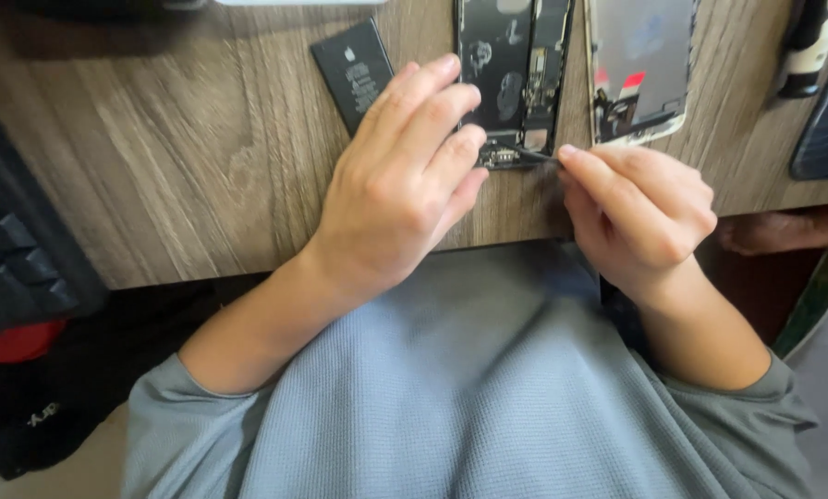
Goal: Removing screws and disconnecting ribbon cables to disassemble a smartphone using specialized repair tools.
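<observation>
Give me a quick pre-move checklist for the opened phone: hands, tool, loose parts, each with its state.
1. Left hand steadies the opened phone body, fingertips at its lower edge: ok.
2. Right hand pinches a thin dark tool: ok.
3. Tool tip at the phone's bottom end, near the connector: ok; exact contact point cannot tell.
4. Battery is out, lying on the wooden desk left of the phone: ok.
5. Screen panel lies to the right, apart from the phone body: ok.
6. Phone sits close to the desk's front edge: not ok, it could slip off.
</observation>
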